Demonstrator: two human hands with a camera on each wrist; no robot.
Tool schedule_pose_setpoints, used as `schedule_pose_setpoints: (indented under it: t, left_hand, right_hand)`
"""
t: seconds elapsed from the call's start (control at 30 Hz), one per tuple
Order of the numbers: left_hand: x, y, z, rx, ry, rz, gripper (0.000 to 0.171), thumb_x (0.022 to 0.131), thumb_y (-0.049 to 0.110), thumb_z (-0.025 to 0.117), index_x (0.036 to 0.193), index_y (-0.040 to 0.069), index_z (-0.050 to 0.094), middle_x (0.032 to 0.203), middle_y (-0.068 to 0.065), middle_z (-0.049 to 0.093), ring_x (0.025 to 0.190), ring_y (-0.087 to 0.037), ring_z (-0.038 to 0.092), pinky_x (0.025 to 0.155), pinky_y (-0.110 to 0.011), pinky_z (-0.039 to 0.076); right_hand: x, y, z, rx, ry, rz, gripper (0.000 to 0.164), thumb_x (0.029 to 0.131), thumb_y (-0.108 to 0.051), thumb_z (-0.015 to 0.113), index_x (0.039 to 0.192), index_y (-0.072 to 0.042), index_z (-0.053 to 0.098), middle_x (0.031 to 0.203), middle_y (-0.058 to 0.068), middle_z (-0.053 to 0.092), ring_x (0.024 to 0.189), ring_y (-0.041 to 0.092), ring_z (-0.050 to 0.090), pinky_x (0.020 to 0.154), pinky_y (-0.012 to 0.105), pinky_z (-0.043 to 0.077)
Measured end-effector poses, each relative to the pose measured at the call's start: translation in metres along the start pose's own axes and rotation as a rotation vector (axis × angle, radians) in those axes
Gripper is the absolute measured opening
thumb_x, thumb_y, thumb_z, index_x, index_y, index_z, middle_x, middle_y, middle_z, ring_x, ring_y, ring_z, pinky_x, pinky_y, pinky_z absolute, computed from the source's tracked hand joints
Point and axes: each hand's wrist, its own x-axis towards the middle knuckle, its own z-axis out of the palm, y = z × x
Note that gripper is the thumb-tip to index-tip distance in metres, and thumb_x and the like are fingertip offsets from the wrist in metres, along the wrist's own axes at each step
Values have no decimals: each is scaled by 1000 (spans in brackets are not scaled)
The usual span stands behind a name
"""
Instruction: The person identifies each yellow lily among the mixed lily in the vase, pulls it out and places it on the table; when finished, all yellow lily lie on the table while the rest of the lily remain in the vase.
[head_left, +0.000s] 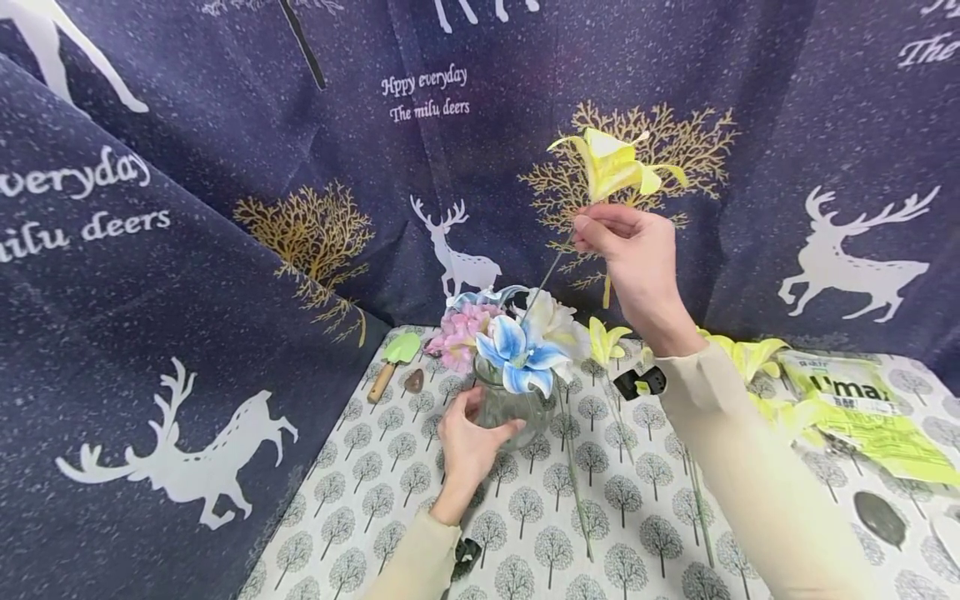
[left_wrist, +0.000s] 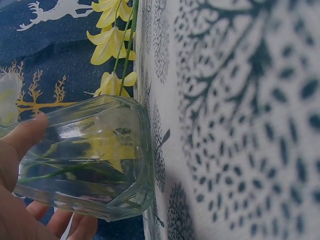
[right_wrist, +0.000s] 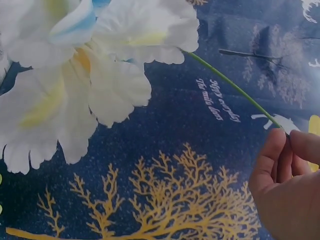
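Observation:
My right hand point(head_left: 633, 258) pinches the thin green stem point(right_wrist: 240, 92) of a yellow artificial lily point(head_left: 615, 162), high above the table. That stem slants down to the left, its lower part passing behind the flowers in the vase. A clear glass vase point(left_wrist: 82, 155) stands on the table with my left hand point(head_left: 472, 437) gripping its side, thumb and fingers around it. Out of the vase's mouth rise a blue-and-white lily point(head_left: 517, 354), pink blossoms point(head_left: 461, 333) and a white ruffled flower point(right_wrist: 120, 80). Green stems show through the glass in the left wrist view.
More yellow lilies point(head_left: 750, 358) lie on the right of the table, beside a green-and-white bag point(head_left: 870, 408). A small trowel point(head_left: 393, 367) and a brown stone-like piece point(head_left: 414, 381) lie at the back left. A dark oval object point(head_left: 879, 518) sits at right. Behind hangs a dark deer-print cloth point(head_left: 480, 167).

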Motion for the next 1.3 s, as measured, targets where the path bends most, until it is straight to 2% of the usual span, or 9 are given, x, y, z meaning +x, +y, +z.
schedule_pose_setpoints:
  t: [0.13,0.3,0.5,0.83,1.0,1.13,1.3]
  left_hand:
    - [0,0,0,-6,-1,1,79,51,41,99,121,25,66,115,5,71,109,-19,64,101,-42,52]
    - [-2,1,-1,-1,6,21,78,51,40,99,121,24,66,114,3,71,108,-20,64,101,-43,51]
    - [-3,1,-1,2,13,32,76,52,39,99,119,24,66,115,-1,72,107,-20,64,100,-43,52]
    - [-2,0,-1,2,20,41,77,51,41,99,118,25,67,113,3,72,105,-19,65,97,-41,54]
    - [-1,-1,0,-13,7,46,76,51,41,99,118,25,67,114,2,72,105,-20,66,97,-41,55]
    - [0,-1,0,-31,-3,49,76,52,41,99,119,25,67,115,-1,72,107,-25,67,96,-41,55]
    - [0,-3,0,-30,0,51,75,52,40,99,118,25,67,115,-3,72,108,-28,66,97,-41,54]
  right_hand:
    - [-1,-4,-7,82,49,-24,6,87,0,74,92,3,75,80,2,77,66,12,71,69,21,61]
    - [-2,-8,-15,299,105,-69,7,84,9,74,90,9,73,79,8,77,64,15,71,64,23,61]
    - [-6,-17,-30,451,166,-116,8,79,15,75,85,10,72,83,15,76,61,20,72,62,26,62]
    - [-11,-38,-62,549,295,-139,12,77,18,74,87,16,67,79,19,73,60,24,68,58,27,60]
    - [-15,-50,-82,621,382,-197,14,75,24,72,87,20,66,79,23,71,59,27,67,54,29,59]
    - [-20,-62,-99,619,437,-258,15,77,25,69,90,24,64,77,23,68,57,29,66,52,29,58]
    - [-29,-79,-119,615,486,-292,17,78,26,66,95,26,61,74,24,64,55,31,64,50,30,56]
